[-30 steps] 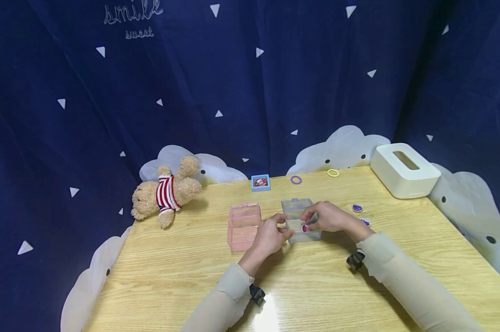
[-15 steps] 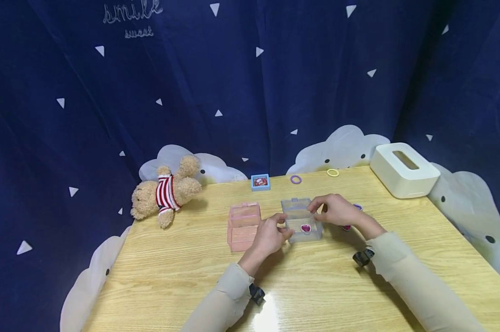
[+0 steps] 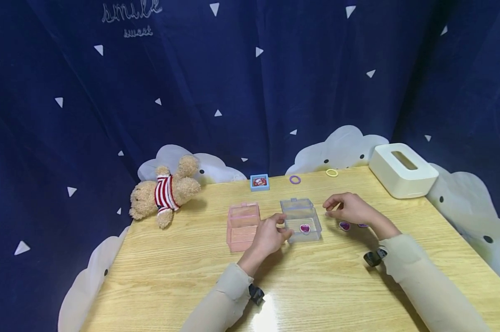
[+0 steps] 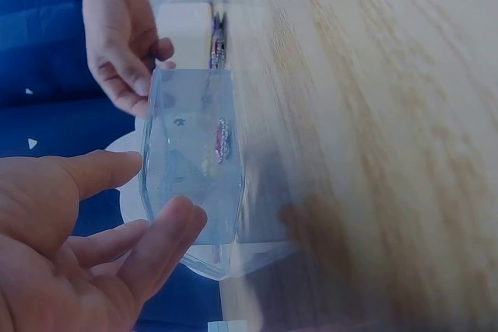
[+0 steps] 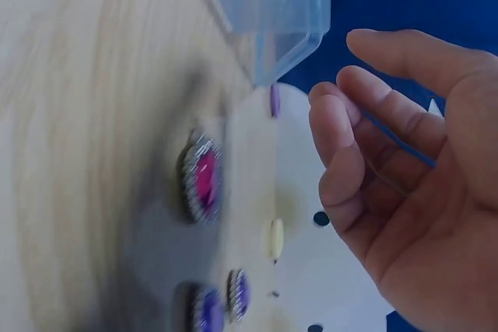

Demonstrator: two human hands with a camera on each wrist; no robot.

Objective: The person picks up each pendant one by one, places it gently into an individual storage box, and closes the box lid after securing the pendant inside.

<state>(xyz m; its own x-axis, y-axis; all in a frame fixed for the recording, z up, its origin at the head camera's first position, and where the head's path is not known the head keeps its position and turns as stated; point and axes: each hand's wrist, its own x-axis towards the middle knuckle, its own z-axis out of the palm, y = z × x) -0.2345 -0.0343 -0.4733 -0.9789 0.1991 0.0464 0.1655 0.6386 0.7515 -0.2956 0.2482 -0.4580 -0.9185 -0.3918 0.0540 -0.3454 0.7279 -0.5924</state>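
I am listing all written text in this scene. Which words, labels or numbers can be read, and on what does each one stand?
"smile": stitched in pale script on the dark blue curtain, top left.
"sweet": smaller, just below it on the same curtain.
The small blue box at the table's far edge has a picture; any print there is too small to read.

The clear box (image 3: 301,221) at the left hand's (image 3: 268,237) fingertips is see-through glossy plastic, smooth walls. The gem piece (image 3: 344,226) just below the right hand's (image 3: 349,208) fingers has a shiny pink centre with a glittery rim. The table (image 3: 308,286) under both hands is light wood grain, slick enough to reflect light.
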